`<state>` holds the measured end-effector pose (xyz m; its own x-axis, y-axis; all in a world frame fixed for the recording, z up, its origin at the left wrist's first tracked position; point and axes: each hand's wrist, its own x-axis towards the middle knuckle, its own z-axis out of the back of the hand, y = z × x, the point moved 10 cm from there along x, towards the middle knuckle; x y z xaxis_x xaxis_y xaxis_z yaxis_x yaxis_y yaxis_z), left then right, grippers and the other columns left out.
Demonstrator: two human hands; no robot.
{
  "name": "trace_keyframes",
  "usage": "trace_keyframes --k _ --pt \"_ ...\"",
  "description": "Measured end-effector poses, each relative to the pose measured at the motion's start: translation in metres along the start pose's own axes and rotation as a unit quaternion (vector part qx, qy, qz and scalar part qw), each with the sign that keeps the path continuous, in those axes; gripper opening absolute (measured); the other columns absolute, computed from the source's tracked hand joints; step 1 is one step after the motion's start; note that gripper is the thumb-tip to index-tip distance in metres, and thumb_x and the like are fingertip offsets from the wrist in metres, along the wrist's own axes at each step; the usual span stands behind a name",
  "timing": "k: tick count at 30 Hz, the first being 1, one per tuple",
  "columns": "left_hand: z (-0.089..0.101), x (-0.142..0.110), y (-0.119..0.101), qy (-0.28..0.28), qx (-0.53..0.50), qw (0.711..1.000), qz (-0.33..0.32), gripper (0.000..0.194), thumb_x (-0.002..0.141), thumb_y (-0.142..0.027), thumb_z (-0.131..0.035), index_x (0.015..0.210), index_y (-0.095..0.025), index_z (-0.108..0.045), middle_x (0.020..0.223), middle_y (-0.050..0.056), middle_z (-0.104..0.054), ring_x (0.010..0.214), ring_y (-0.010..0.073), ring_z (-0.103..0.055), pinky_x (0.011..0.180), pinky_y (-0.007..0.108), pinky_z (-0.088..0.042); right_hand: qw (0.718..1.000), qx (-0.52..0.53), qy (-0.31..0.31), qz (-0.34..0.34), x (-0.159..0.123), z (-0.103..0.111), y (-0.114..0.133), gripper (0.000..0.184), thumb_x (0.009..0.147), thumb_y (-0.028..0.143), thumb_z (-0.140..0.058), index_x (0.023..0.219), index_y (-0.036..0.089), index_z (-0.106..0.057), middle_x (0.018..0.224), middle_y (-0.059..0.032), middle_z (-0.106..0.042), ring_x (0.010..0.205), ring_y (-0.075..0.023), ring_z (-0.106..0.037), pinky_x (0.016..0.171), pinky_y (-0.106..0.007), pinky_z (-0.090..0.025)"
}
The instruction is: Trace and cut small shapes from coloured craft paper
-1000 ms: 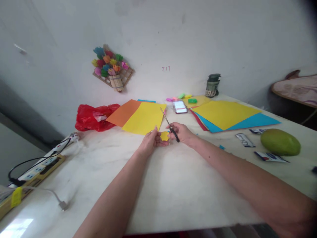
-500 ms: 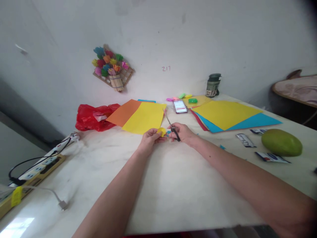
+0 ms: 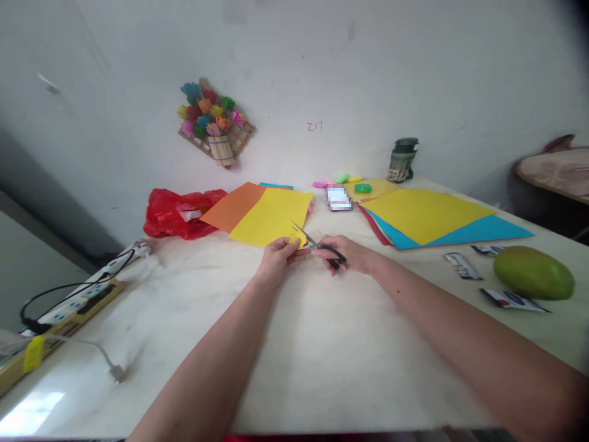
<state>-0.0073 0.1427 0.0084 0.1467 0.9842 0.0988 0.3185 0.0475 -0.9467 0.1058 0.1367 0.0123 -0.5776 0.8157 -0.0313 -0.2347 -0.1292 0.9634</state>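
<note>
My left hand [image 3: 277, 256] pinches a small yellow paper piece [image 3: 299, 241] just above the white table [image 3: 322, 344]. My right hand [image 3: 346, 254] grips the black handles of a pair of scissors [image 3: 317, 244]. The blades are slightly apart and point left and away, reaching the yellow piece. Both hands meet in the middle of the table, just in front of a yellow sheet [image 3: 271, 216] that lies over an orange sheet [image 3: 232, 207].
A stack of yellow, blue and red sheets [image 3: 427, 215] lies at right, a green mango [image 3: 534, 273] and small wrappers [image 3: 462, 266] beyond. A phone [image 3: 338, 198], highlighters [image 3: 343, 179] and a dark jar [image 3: 402, 159] stand at the back. Red plastic bag [image 3: 177, 212] and a power strip [image 3: 78, 301] at left.
The scissors swung from pointing steeply up to lying low, blades now at the yellow piece. My left hand turned the piece edge-on. The view shifted slightly.
</note>
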Motion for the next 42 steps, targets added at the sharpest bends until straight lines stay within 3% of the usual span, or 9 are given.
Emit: trace_keyframes --k 10,19,30,42 --pt "-0.0001 -0.0002 0.0007 -0.003 -0.015 1.000 0.015 0.024 0.065 -0.029 -0.067 0.073 -0.014 -0.050 0.072 0.005 -0.066 0.067 0.0145 -0.064 0.064 0.024 -0.049 0.999 -0.012 0.041 0.013 -0.0034 -0.0072 0.0056 0.036 0.069 0.049 -0.055 0.077 0.014 -0.050 0.057 0.0007 -0.056 0.040 -0.0082 -0.053 0.027 -0.016 -0.025" --pt "0.0028 -0.0007 -0.0033 -0.014 -0.058 0.998 -0.004 0.025 0.061 -0.026 -0.070 0.066 -0.014 -0.049 0.068 0.002 -0.064 0.076 0.0194 -0.064 0.065 0.023 -0.048 0.999 -0.011 0.037 0.016 -0.0013 -0.0044 0.0017 0.035 0.071 0.049 -0.052 0.075 0.014 -0.050 0.056 0.0004 -0.056 0.038 -0.0072 -0.052 0.028 -0.016 -0.028" --pt "0.0081 0.0017 -0.0007 -0.026 -0.084 0.996 -0.009 0.025 0.059 -0.021 -0.071 0.065 -0.013 -0.048 0.063 0.002 -0.062 0.073 0.0227 -0.065 0.057 0.023 -0.049 0.999 0.005 0.046 0.005 -0.0014 -0.0077 -0.0021 0.033 0.073 0.047 -0.050 0.077 0.014 -0.049 0.057 -0.0011 -0.058 0.041 -0.0093 -0.055 0.027 -0.015 -0.030" --pt "0.0042 -0.0006 -0.0018 -0.017 -0.074 0.997 -0.006 0.026 0.055 -0.021 -0.073 0.062 -0.014 -0.048 0.063 0.001 -0.062 0.071 0.0202 -0.065 0.061 0.024 -0.049 0.998 -0.029 0.058 -0.003 -0.0030 -0.0093 0.0010 0.035 0.072 0.048 -0.051 0.075 0.013 -0.050 0.056 -0.0017 -0.058 0.039 -0.0102 -0.054 0.027 -0.016 -0.031"
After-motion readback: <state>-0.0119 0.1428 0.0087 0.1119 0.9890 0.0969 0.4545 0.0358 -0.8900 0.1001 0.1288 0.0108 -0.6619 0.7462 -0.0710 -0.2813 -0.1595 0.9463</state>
